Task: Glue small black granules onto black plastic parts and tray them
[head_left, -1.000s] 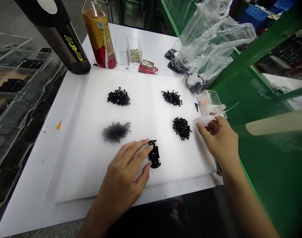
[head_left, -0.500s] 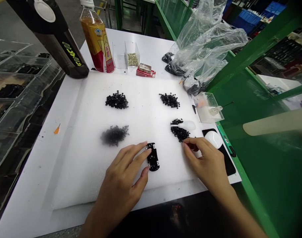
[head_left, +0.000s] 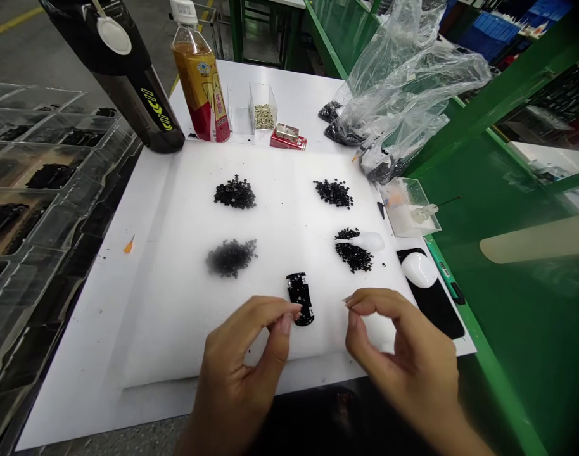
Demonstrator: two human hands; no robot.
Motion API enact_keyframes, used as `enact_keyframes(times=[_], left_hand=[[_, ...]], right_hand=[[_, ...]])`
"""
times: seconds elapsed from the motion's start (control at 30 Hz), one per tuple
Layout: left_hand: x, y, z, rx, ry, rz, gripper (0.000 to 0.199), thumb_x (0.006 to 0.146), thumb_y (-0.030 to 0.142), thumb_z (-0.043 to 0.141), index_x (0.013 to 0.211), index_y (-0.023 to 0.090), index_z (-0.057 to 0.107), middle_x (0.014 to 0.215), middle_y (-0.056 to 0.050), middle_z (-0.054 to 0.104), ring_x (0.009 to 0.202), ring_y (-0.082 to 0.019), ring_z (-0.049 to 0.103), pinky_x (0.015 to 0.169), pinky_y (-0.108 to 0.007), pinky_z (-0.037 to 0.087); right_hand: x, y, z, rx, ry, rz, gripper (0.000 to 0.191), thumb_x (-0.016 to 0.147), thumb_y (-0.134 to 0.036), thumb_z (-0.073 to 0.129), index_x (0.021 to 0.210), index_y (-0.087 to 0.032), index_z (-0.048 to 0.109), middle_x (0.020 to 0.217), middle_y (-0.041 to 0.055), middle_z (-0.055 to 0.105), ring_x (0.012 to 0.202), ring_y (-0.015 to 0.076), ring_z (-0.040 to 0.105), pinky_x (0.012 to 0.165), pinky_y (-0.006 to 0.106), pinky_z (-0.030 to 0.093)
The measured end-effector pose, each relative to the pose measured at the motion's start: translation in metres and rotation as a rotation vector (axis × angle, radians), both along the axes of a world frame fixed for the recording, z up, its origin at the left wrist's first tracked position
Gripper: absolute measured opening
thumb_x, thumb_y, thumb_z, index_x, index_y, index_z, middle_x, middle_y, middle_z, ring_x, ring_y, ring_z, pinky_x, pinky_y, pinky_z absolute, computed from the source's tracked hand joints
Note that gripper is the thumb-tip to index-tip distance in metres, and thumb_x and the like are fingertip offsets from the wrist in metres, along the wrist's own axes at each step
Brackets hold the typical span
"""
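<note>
A black part with small shiny spots lies on the white foam sheet. My left hand is at its lower left, thumb and index finger close together by its edge; whether anything is between them is hidden. To the right of the part, my right hand is raised in a pinch, and what it holds, if anything, is too small to name. Beyond my right hand is a pile of tiny black pieces with a translucent white tool lying across it.
Three more black piles lie on the foam. Behind stand a dark bottle, a drink bottle, and a clear box of small pieces. Plastic bags and a white disc on a black pad are at the right.
My right hand has drawn back from the black pile towards me. My left hand has come off the top of the black part, its fingers now closer together. The view has shifted slightly.
</note>
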State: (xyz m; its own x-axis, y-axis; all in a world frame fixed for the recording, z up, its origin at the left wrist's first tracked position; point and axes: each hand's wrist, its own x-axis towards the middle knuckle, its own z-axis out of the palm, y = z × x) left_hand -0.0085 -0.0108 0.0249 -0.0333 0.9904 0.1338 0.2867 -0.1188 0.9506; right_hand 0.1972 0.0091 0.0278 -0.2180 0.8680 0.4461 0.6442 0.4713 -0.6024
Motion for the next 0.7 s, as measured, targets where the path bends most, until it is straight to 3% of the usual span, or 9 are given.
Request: enact_keyframes(times=[0.07, 0.2, 0.43, 0.57, 0.7], left_hand=[[0.007, -0.005, 0.007, -0.137, -0.119, -0.056, 0.018, 0.102, 0.026, 0.057, 0.106, 0.028, 0.074, 0.094, 0.002, 0.077, 0.082, -0.013, 0.073, 0.076, -0.023, 0.064], [0.018, -0.012, 0.009, -0.316, -0.264, -0.097, 0.022, 0.102, 0.033, 0.057, 0.107, 0.028, 0.077, 0.097, 0.0, 0.079, 0.083, -0.017, 0.074, 0.072, -0.025, 0.064], [0.014, -0.013, 0.001, -0.401, -0.381, 0.0, 0.019, 0.099, 0.035, 0.063, 0.1, 0.029, 0.081, 0.093, 0.001, 0.08, 0.081, -0.016, 0.073, 0.074, -0.025, 0.065], [0.014, -0.014, -0.004, -0.484, -0.465, 0.017, 0.019, 0.098, 0.038, 0.066, 0.099, 0.026, 0.081, 0.092, 0.0, 0.079, 0.085, -0.018, 0.074, 0.077, -0.027, 0.065], [0.015, -0.015, -0.002, -0.46, -0.399, 0.004, 0.022, 0.099, 0.04, 0.062, 0.098, 0.024, 0.077, 0.091, -0.001, 0.077, 0.081, -0.017, 0.072, 0.074, -0.027, 0.064]], right_hand=[[-0.017, -0.008, 0.004, 0.037, 0.055, 0.075, 0.024, 0.094, -0.005, 0.062, 0.111, -0.021, 0.06, 0.102, 0.0044, 0.07, 0.095, 0.0179, 0.07, 0.083, 0.03, 0.061], [-0.03, -0.015, -0.003, 0.113, 0.001, 0.141, 0.027, 0.095, -0.004, 0.064, 0.118, -0.018, 0.064, 0.109, 0.0088, 0.071, 0.101, 0.021, 0.07, 0.087, 0.035, 0.064], [-0.01, -0.018, -0.012, 0.152, -0.228, 0.346, 0.042, 0.097, -0.001, 0.054, 0.138, -0.005, 0.06, 0.135, 0.0188, 0.064, 0.133, 0.0304, 0.056, 0.109, 0.046, 0.056], [-0.01, -0.015, -0.008, 0.16, -0.227, 0.398, 0.038, 0.099, -0.002, 0.049, 0.134, -0.004, 0.063, 0.136, 0.0189, 0.063, 0.136, 0.0303, 0.053, 0.109, 0.045, 0.055], [-0.011, -0.011, -0.003, 0.149, -0.237, 0.42, 0.033, 0.099, -0.003, 0.052, 0.13, -0.003, 0.065, 0.128, 0.0186, 0.066, 0.127, 0.0289, 0.057, 0.105, 0.043, 0.056]])
